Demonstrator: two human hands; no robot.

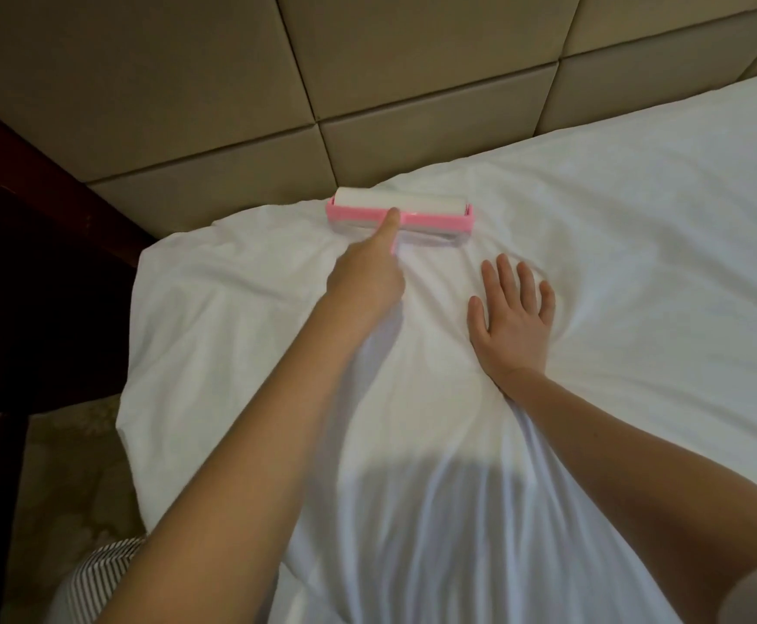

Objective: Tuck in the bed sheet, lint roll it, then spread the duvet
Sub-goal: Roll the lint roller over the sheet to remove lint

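Note:
A pink lint roller (430,209) with a white roll lies on the white bed sheet (615,245) close to the headboard. My left hand (363,281) grips its handle, with the forefinger stretched along the pink frame. To the right of it, my right hand (514,313) presses flat on the sheet with its fingers spread. The sheet is wrinkled around both hands and at the bed's left corner. The roller's handle is mostly hidden under my left hand.
A padded beige headboard (241,83) runs along the far side of the bed. A dark wooden piece of furniture (30,263) stands at the left, next to the bed's corner. Patterned floor (79,466) and striped cloth (102,574) show at the lower left.

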